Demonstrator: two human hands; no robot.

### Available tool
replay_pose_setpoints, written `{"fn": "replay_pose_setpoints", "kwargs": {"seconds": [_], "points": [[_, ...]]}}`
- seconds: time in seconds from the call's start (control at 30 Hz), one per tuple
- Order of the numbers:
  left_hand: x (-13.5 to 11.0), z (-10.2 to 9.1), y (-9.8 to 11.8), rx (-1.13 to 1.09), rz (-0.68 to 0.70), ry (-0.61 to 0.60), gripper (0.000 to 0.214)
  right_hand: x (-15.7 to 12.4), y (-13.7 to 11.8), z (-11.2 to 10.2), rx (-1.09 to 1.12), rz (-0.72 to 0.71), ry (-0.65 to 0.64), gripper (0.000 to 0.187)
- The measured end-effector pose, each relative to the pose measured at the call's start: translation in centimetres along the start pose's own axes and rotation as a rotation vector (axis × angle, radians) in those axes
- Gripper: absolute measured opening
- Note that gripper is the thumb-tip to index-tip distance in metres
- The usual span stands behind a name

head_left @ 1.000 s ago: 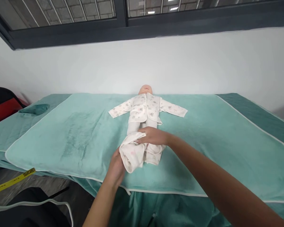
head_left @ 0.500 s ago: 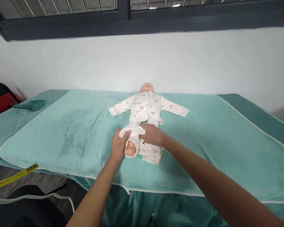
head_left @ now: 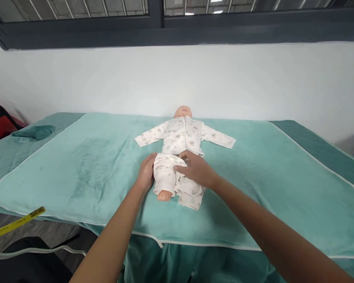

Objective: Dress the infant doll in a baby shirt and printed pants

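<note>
A baby doll [head_left: 183, 111] lies on its back, its head away from me. It wears a white patterned jacket [head_left: 178, 135] with the sleeves spread. White patterned trousers [head_left: 165, 173] cover the leg on my left, and a bare foot [head_left: 164, 195] shows below the cuff. The other trouser leg [head_left: 191, 196] lies bunched over the doll's other leg, with no foot showing. At the trousers' left edge, my left hand [head_left: 146, 173] is closed on the waistband, its fingertips partly hidden. My right hand [head_left: 196, 169] holds the waistband near the middle, thumb and fingers bent around the cloth.
A light green mat [head_left: 106, 165] with white piping covers the bed. Behind it stand a white wall [head_left: 112, 82] and a dark window frame [head_left: 177, 33]. At left are a red and black bag [head_left: 0, 125], a yellow strip [head_left: 16, 225] and a pale cable [head_left: 35, 250].
The waistband has moved up the doll's leg toward the jacket, and the trouser leg has straightened out. My right hand has shifted slightly to the right. The view has tilted slightly.
</note>
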State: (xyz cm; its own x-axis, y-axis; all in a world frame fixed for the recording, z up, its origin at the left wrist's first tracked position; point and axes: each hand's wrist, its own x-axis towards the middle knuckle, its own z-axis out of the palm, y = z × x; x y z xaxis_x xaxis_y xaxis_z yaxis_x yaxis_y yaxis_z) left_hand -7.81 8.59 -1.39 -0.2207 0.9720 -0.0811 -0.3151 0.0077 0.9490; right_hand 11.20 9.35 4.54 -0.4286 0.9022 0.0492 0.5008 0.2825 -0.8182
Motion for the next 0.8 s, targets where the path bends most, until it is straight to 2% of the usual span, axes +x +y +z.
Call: {"fn": "replay_pose_setpoints", "kwargs": {"seconds": [0.13, 0.2, 0.27, 0.4, 0.5, 0.57, 0.6, 0.63, 0.73, 0.8], "points": [[0.5, 0.2, 1.6, 0.192, 0.076, -0.045, 0.019, 0.1, 0.5, -1.9, 0.086, -0.005, 0.185, 0.024], [1.0, 0.9, 2.6, 0.378, 0.181, -0.082, 0.018, 0.6, 1.1, -2.3, -0.021, -0.039, 0.321, 0.018], [1.4, 2.0, 3.4, 0.653, 0.294, -0.134, 0.025, 1.4, 1.9, -2.3, -0.242, -0.071, 0.413, 0.017], [2.0, 4.7, 3.8, 1.262, 0.42, -0.168, 0.034, 3.4, 2.6, -1.1, -0.644, -0.038, 0.386, 0.022], [2.0, 6.2, 3.7, 1.502, 0.511, -0.137, 0.022, 4.7, 2.5, -0.7, -0.71, -0.011, 0.373, 0.013], [2.3, 6.4, 3.9, 1.467, 0.569, -0.106, 0.006, 5.2, 2.7, -1.3, -0.624, -0.017, 0.388, 0.014], [2.5, 6.1, 4.0, 1.382, 0.572, -0.07, 0.002, 5.2, 3.1, -2.0, -0.538, -0.004, 0.418, 0.016], [2.9, 5.6, 4.1, 1.241, 0.545, -0.004, 0.008, 5.1, 3.6, -2.9, -0.421, 0.031, 0.466, 0.018], [4.3, 2.7, 4.0, 0.715, 0.367, 0.274, 0.019, 3.7, 6.6, -6.1, -0.049, 0.235, 0.662, 0.024], [5.0, 0.4, 3.5, 0.534, 0.279, 0.394, 0.017, 2.2, 8.9, -7.9, -0.003, 0.333, 0.725, 0.025]]}}
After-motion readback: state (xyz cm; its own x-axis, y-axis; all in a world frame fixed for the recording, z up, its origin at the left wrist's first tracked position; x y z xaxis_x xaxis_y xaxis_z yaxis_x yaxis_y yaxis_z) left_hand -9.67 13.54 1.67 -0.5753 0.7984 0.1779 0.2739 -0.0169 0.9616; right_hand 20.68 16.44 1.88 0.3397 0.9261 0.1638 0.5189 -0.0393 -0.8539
